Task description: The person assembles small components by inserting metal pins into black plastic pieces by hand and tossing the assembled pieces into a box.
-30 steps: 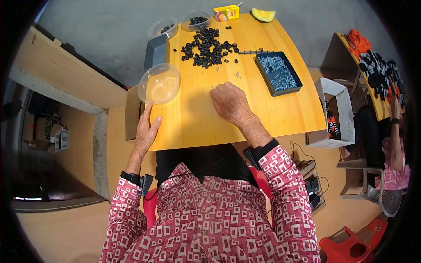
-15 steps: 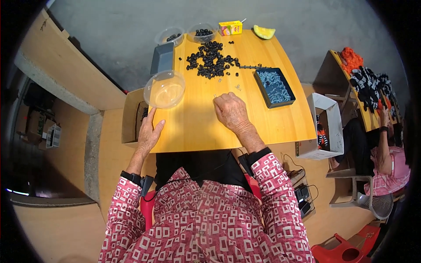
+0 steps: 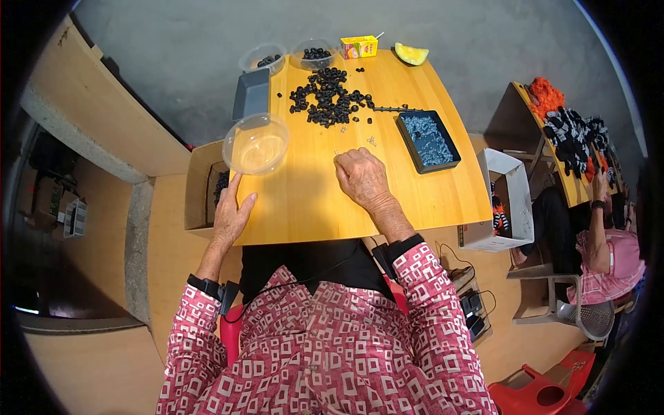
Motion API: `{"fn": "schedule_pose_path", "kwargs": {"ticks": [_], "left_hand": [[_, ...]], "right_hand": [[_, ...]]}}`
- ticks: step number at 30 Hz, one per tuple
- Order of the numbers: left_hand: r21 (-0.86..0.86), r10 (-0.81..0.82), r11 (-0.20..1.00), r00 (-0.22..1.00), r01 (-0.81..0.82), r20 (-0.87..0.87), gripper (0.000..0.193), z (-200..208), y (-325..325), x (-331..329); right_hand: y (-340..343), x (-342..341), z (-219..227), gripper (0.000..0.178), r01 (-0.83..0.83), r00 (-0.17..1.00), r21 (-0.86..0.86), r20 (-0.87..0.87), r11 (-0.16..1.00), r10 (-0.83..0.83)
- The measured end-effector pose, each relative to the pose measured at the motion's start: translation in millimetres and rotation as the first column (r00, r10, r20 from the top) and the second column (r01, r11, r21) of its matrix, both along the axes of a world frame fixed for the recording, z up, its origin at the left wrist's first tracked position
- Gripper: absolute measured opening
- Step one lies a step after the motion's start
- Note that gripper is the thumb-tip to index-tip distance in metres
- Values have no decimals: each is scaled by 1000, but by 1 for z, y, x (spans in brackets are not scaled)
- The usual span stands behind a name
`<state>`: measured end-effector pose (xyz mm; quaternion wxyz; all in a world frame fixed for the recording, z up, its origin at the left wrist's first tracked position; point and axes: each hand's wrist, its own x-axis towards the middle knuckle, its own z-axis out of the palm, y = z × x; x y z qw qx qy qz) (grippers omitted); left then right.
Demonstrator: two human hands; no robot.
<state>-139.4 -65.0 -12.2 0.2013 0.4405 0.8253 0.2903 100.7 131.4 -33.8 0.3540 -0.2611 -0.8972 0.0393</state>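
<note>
My left hand (image 3: 234, 211) is at the table's left edge, thumb and index finger apart, holding nothing. Its index fingertip points at the near rim of a clear round plastic bowl (image 3: 254, 169); whether they touch I cannot tell. The bowl looks empty. On the middle of the wooden table rests my right hand (image 3: 363, 176), its fingers curled under. A tiny pale piece (image 3: 337, 152) shows at its fingertips, too small to name. Just beyond lie a few small metal pieces (image 3: 372, 141), and farther off a heap of small black parts (image 3: 328, 100).
Right of my right hand sits a black tray (image 3: 438, 167) of small silvery pieces. Behind are a grey tray (image 3: 250, 95), two clear bowls holding black parts, a yellow drink carton (image 3: 359, 47) and a melon slice (image 3: 411, 54). Another person (image 3: 609, 256) sits at the right.
The whole view has shifted slightly to the left. Both hands keep nearly the same pose and place on the table.
</note>
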Motion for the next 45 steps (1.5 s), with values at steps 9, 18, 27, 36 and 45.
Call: {"fn": "schedule_pose_path", "kwargs": {"ticks": [9, 18, 27, 36, 45], "left_hand": [[76, -5, 997, 997, 11, -79, 69, -12, -6, -9], [71, -7, 997, 998, 11, -64, 69, -11, 1, -5], [108, -25, 994, 999, 30, -45, 67, -13, -4, -4], [205, -17, 979, 997, 2, 73, 67, -15, -9, 0], [262, -36, 965, 982, -14, 185, 65, -8, -15, -3]], "right_hand": [[-1, -5, 2, 3, 19, 999, -20, 31, 1000, -18], [5, -2, 4, 5, 44, 999, -24, 21, 999, -43], [-2, 0, 10, 5, 26, 999, -32, 33, 999, -25], [-8, -1, 28, 12, 19, 997, -46, 72, 999, -16], [-15, -8, 34, 15, 24, 992, -64, 123, 998, -16]]}}
